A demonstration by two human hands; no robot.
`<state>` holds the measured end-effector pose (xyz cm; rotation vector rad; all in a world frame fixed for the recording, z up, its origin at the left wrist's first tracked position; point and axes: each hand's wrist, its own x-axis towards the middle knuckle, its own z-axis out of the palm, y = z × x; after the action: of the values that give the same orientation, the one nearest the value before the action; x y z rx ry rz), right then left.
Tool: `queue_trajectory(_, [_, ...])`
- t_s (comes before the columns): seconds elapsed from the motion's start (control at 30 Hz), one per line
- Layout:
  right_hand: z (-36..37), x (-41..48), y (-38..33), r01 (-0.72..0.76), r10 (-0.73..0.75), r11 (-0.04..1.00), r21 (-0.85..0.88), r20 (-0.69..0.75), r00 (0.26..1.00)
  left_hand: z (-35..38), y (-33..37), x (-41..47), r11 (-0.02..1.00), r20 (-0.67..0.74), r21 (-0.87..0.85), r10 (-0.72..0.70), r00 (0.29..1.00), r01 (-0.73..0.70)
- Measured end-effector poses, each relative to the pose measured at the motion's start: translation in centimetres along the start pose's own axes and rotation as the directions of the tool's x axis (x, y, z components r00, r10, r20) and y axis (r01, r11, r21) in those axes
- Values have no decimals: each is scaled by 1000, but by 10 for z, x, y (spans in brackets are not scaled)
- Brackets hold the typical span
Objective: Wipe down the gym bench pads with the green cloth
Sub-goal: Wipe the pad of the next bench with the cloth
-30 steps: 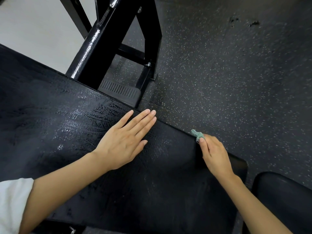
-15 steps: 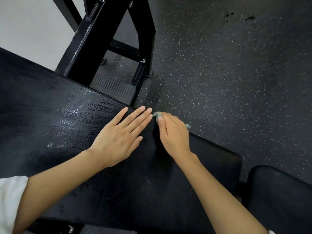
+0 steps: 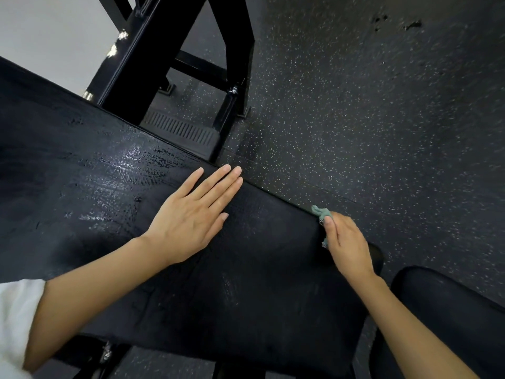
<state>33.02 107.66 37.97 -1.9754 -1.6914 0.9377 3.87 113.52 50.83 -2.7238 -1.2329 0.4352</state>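
The long black bench pad [image 3: 246,283] runs from the upper left to the lower right and shines wet near its middle. My left hand [image 3: 191,217] lies flat on the pad with straight fingers, close to the far edge. My right hand [image 3: 345,244] is at the pad's far edge near its right end, curled over the green cloth [image 3: 322,212]. Only a small bunch of cloth shows beyond my fingertips; the rest is hidden under the hand. A second black pad [image 3: 448,324] sits at the lower right.
A black steel frame [image 3: 153,58] with a ribbed foot plate [image 3: 180,131] stands behind the bench on the speckled rubber floor [image 3: 369,119]. A pale floor strip [image 3: 54,36] shows at the upper left. A gap separates the two pads.
My right hand slid with the cloth along the far edge, first left up to my left hand's fingertips, then back right. My left hand stayed put.
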Motion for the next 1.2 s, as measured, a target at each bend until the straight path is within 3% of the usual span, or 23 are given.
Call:
queue_trajectory(0.13, [-1, 3, -6, -49, 48, 997, 54, 7, 999, 3, 8, -1, 999, -1, -1, -42, 999, 42])
queue_trajectory(0.4, [14, 34, -86, 187, -201, 965, 182, 64, 977, 4, 12, -1, 999, 10, 14, -39, 999, 38])
queue_trajectory(0.57, [15, 40, -98, 225, -258, 945, 237, 119, 959, 5, 16, 1, 999, 1, 17, -32, 1000, 32])
queue_trajectory(0.9, [-8, 13, -2, 126, -140, 988, 92, 174, 975, 10, 24, 4, 1000, -1, 0, -3, 1000, 3])
queue_trajectory(1.03, [-17, -2, 28, 35, -41, 998, 51, 129, 991, 12, 30, 7, 1000, -14, -11, 9, 1000, -9])
queue_trajectory(1.2, [-2, -1, 7, -48, 50, 991, 122, -17, 999, 17, 38, 10, 998, -18, -22, 55, 998, -55])
